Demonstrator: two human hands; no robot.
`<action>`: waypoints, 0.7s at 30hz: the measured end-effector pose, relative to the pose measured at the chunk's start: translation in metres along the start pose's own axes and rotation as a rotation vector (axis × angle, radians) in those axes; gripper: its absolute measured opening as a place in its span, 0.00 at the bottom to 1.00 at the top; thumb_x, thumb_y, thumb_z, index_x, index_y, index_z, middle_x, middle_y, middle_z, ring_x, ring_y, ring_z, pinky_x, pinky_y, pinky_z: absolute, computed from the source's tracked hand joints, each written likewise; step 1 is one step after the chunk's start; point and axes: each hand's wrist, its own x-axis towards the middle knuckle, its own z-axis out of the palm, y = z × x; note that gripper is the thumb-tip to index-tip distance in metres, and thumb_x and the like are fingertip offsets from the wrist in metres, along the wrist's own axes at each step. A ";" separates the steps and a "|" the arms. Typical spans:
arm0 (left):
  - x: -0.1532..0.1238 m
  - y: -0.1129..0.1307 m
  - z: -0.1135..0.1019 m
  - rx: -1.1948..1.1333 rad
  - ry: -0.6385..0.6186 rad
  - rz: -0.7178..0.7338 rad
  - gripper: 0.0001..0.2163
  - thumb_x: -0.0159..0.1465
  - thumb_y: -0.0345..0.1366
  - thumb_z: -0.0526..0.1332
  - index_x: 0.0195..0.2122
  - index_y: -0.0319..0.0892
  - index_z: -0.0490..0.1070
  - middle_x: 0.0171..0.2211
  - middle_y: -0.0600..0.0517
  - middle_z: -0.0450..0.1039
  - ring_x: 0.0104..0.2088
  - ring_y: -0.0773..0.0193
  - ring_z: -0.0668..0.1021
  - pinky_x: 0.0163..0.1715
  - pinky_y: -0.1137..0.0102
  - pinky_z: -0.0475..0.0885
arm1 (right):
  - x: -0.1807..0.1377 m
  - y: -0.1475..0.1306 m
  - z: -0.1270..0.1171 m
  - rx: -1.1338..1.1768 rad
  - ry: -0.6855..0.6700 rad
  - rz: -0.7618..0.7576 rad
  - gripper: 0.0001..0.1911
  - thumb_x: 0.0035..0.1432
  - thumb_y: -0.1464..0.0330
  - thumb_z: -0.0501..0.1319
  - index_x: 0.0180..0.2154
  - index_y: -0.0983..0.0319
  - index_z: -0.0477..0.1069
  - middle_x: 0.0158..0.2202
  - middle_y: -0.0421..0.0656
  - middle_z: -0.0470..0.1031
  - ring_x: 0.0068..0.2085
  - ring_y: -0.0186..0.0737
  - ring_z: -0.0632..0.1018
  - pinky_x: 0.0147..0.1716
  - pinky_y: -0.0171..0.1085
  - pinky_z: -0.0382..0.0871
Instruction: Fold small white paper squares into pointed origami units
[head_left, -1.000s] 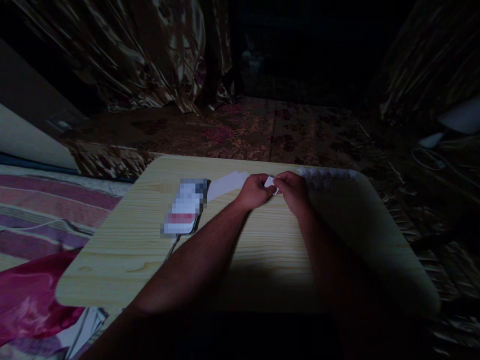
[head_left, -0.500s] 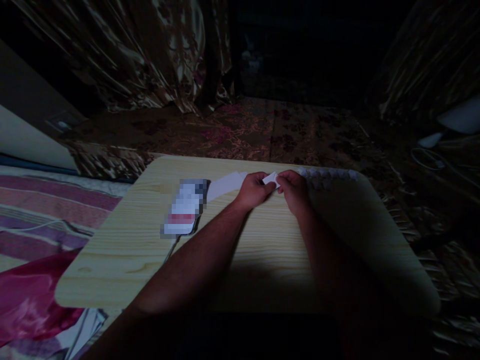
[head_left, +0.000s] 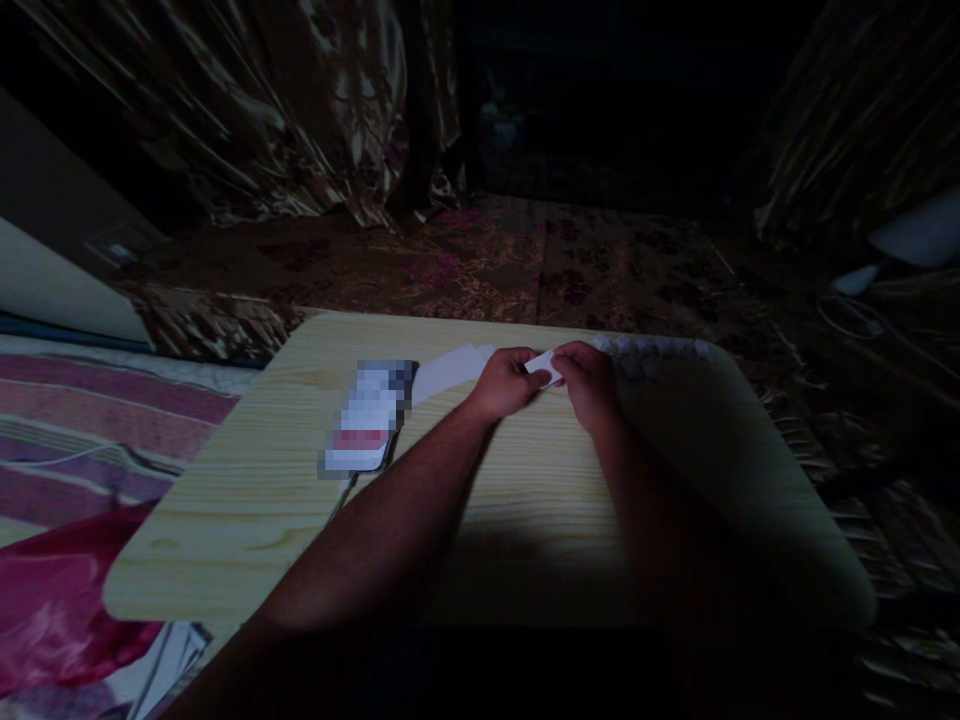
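Note:
Both my hands meet near the far middle of a pale wooden table (head_left: pixel 487 520). My left hand (head_left: pixel 508 383) and my right hand (head_left: pixel 587 380) are closed, pinching a small white piece of paper (head_left: pixel 543 366) between their fingertips, just above the tabletop. A sheet of white paper (head_left: pixel 448 370) lies flat on the table just left of my left hand. A row of small white folded pieces (head_left: pixel 660 350) lies along the far right edge, beside my right hand.
A phone with a lit screen (head_left: pixel 367 418) lies left of the hands, its cable running off the near side. A striped cloth (head_left: pixel 90 420) and a red plastic bag (head_left: pixel 52 590) lie to the left. Patterned fabric (head_left: pixel 525 260) covers the dim floor beyond.
The small white piece has been turned and lifted slightly between my fingertips. My hands stay in the same place on the table.

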 end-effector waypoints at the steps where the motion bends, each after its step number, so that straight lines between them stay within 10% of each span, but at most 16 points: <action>1: 0.000 -0.001 0.000 -0.004 -0.007 -0.001 0.10 0.52 0.40 0.67 0.29 0.37 0.75 0.20 0.57 0.66 0.20 0.72 0.63 0.21 0.73 0.55 | 0.000 0.000 0.000 -0.001 0.001 0.001 0.09 0.47 0.62 0.64 0.30 0.60 0.73 0.23 0.37 0.73 0.24 0.36 0.73 0.24 0.34 0.67; 21: -0.001 0.001 0.001 0.017 0.008 -0.028 0.10 0.51 0.40 0.67 0.27 0.38 0.73 0.18 0.57 0.65 0.19 0.72 0.63 0.20 0.73 0.55 | -0.001 -0.002 0.000 -0.027 0.017 0.000 0.10 0.47 0.61 0.64 0.31 0.59 0.73 0.24 0.38 0.74 0.26 0.38 0.74 0.25 0.35 0.69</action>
